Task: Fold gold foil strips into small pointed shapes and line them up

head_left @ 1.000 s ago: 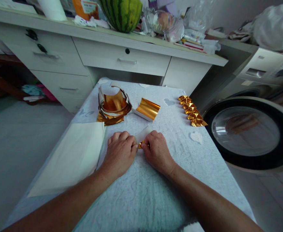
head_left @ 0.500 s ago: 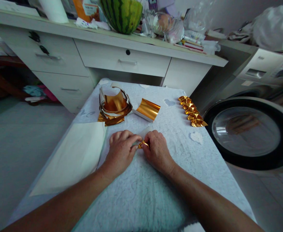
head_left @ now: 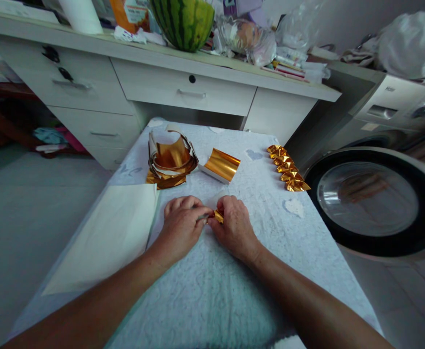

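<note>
Between my two hands, just above the cloth-covered table, is a small piece of gold foil (head_left: 218, 216). My left hand (head_left: 183, 220) pinches its left end between thumb and forefinger. From the other side, the thumb and fingers of my right hand (head_left: 236, 224) are closed on it. Part of the foil is hidden by the fingertips. Behind my hands lies a curled gold sheet (head_left: 222, 165). A stack of curled gold sheets (head_left: 172, 157) stands to its left. Several folded gold pieces (head_left: 288, 169) form a row at the table's right edge.
A pale sheet (head_left: 105, 237) lies on the left of the table (head_left: 212, 300). Beyond are a white counter (head_left: 234, 69) with a watermelon (head_left: 185, 22) and clutter. A washing machine's open round door (head_left: 368, 198) is close on the right.
My thumbs and fingertips have shifted slightly on the small gold foil, and its visible part has turned and moved a little to the right. Both hands remain in nearly the same place.
</note>
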Available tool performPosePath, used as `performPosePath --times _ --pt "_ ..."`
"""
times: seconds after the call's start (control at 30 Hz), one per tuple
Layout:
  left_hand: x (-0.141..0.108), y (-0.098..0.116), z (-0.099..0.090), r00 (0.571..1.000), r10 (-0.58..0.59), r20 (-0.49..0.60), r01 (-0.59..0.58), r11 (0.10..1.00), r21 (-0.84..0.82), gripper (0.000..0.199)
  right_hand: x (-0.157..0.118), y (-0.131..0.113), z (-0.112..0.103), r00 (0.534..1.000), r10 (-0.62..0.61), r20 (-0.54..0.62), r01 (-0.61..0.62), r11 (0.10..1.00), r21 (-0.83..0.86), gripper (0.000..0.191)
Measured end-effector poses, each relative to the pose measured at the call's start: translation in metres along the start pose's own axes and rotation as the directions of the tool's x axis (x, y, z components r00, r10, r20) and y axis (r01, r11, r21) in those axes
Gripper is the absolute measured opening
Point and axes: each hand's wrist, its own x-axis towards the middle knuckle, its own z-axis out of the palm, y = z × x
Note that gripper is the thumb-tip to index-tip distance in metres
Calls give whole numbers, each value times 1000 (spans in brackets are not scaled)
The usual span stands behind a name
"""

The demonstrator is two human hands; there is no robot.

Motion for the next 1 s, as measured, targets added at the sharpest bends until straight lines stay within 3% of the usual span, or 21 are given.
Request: performPosePath --times 0.2,0.8,1.0 --pt "0 -3 1 1000 -1 16 1 1000 -2 25 0 2 -2 998 -56 34 54 997 52 36" --pt "0 -4 1 1000 3 18 -3 1000 9 29 2 6 -17 973 -85 216 63 992 108 78" --pt "-2 -4 0 999 39 -1 -39 999 -9 29 -2 16 -18 975 -163 150 125 965 232 76"
